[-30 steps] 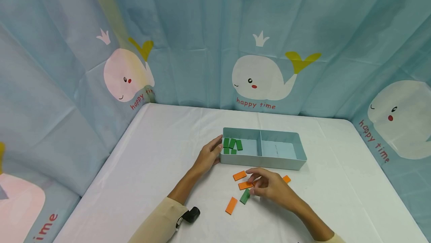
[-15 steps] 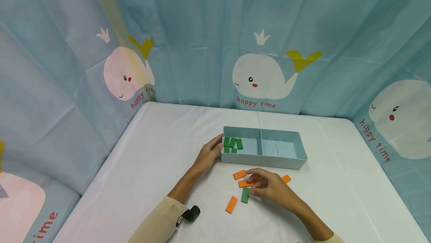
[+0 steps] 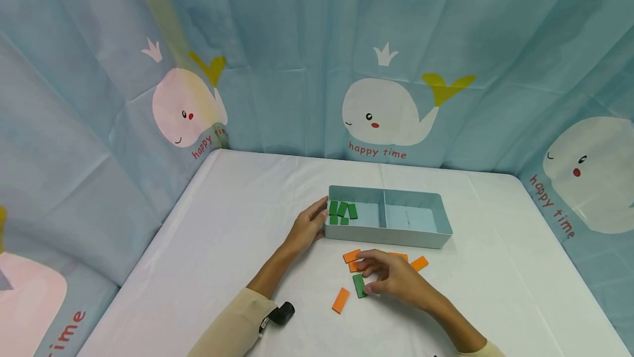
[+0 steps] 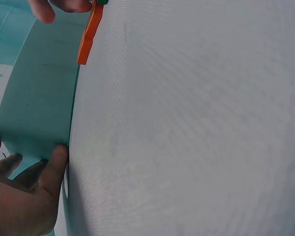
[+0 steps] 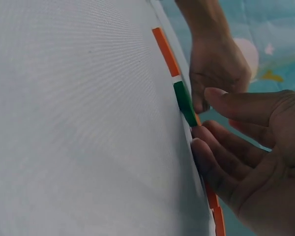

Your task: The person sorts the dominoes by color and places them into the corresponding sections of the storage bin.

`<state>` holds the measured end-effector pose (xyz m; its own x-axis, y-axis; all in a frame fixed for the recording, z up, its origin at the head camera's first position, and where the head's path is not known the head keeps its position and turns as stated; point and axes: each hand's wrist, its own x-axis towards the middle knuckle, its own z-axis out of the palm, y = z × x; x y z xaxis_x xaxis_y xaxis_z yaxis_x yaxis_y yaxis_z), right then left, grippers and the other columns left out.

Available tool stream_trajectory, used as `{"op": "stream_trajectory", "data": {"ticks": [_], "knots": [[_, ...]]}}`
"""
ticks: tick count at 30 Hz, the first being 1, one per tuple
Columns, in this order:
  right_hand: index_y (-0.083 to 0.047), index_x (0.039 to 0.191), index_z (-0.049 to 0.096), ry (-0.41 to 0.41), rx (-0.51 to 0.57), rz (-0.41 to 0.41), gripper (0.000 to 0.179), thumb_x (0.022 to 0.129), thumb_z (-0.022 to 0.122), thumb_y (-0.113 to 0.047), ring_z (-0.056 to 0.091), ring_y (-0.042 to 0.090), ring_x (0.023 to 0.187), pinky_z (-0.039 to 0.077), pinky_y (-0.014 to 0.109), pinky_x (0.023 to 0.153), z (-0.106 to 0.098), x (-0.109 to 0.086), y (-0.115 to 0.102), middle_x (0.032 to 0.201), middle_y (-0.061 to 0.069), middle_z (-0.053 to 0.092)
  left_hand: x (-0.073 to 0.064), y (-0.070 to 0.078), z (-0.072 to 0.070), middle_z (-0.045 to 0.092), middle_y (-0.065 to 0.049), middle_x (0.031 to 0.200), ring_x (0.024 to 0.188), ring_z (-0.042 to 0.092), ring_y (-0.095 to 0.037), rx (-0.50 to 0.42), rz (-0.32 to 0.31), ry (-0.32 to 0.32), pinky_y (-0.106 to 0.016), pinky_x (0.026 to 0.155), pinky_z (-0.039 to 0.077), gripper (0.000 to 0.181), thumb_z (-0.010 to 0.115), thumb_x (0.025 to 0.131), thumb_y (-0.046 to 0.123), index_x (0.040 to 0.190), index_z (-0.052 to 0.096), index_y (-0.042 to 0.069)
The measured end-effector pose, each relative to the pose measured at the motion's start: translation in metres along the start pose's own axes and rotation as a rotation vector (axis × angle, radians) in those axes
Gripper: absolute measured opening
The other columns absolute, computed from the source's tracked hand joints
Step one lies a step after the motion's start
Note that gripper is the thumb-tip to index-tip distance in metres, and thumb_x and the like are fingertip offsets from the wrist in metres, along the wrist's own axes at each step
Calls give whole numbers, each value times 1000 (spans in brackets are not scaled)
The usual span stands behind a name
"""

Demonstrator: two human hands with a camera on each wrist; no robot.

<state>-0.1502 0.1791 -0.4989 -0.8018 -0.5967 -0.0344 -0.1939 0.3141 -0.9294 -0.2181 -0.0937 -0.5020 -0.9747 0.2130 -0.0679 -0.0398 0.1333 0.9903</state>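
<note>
A light blue box [image 3: 386,235] with two compartments stands on the white table. My left hand [image 3: 303,231] holds its left end, fingers against the end wall [image 4: 37,103] in the left wrist view. Several green tiles [image 3: 343,209] lie in its left compartment. In front of the box my right hand [image 3: 398,277] hovers low with loosely bent, spread fingers. Its thumb tip overlaps the right edge of a single green tile [image 3: 359,285]. The right wrist view has this green tile [image 5: 185,102] just beyond the fingertips, with nothing pinched between thumb and fingers.
Several orange tiles lie around the right hand: one nearer the person [image 3: 340,300], one close to the box [image 3: 352,256], another to the right [image 3: 419,263]. A divider [image 3: 384,208] splits the box. A whale-print curtain [image 3: 297,98] hangs behind the table.
The green tile by the right hand has turned, its near end swinging right. The right hand has shifted slightly left and its thumb lower, uncovering an orange tile behind it. The left hand stays put.
</note>
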Motion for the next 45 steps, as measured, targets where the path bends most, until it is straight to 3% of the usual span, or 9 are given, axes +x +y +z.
{"op": "stream_trajectory", "data": {"ticks": [5,13,32,45], "knots": [[-10,140,66,-4,-25,-8,59,85,89,-8,70,25,109,61,29,91,2,0,3,123,8,74,0,0,0,35,-10,172,156,36,-36,6,10,-3,-58,112,49,57,48,115,33,168,34,18],[-19,137,69,13,-103,43,61,82,92,-10,69,20,104,60,26,84,5,-2,1,118,-3,74,0,-1,0,36,-9,171,156,36,-35,9,5,5,-58,112,50,57,48,115,35,168,34,21],[-21,135,69,-29,-215,7,64,78,91,-4,63,14,104,55,24,84,9,-2,0,123,-7,71,0,-1,1,35,-8,172,157,35,-36,20,2,8,-58,112,50,56,48,115,35,168,34,22],[-17,137,67,-21,-204,14,62,81,90,-6,63,16,104,56,24,86,9,-4,-1,118,-6,69,0,-1,1,37,-9,171,156,37,-37,39,-2,18,-59,110,51,55,48,115,34,167,36,21]]}}
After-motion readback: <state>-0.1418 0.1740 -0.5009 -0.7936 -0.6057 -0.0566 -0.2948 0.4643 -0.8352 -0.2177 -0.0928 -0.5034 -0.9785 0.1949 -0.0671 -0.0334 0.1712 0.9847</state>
